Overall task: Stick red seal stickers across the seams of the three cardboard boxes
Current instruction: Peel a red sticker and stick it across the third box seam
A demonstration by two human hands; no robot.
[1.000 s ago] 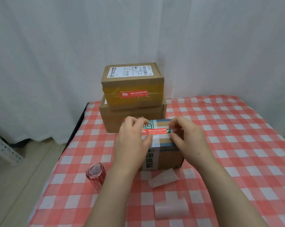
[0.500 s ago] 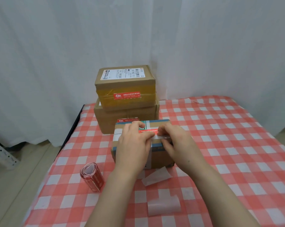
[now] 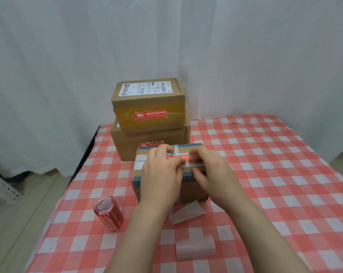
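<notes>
- The red seal sticker (image 3: 177, 157) is laid on the top face of the near box (image 3: 190, 188), towards its front edge. Only its middle is seen between the two hands.
- The near box stands on the desk (image 3: 265, 174), just in front of the other two, directly ahead of the person.
- The left hand (image 3: 160, 174) is set on the sticker's left part. Its grip is not closed round anything: the bent fingers are pressed down on the box top.
- The right hand (image 3: 212, 170) is set on the right part in the same way, fingertips pressed on the sticker and the thumb laid along the box's front edge.
- The step is judged to be the smoothing down of the third seal. It is best done from the middle outward to each end, so that no air or crease is trapped.
- The seam itself is hidden under the hands, so whether it is bridged cannot be told. This should be checked before the hands are lifted.
- The ends should be rubbed last and hardest, since glossy tape is seen beneath.
- The box is best steadied by one hand against sliding on the checked cloth.
- Behind, the upper box (image 3: 147, 99) is stacked on the lower box (image 3: 127, 142), and each is already sealed in red.
- A sticker roll (image 3: 108, 213) lies to the left, and two backing strips (image 3: 195, 248) lie nearer the person.
</notes>
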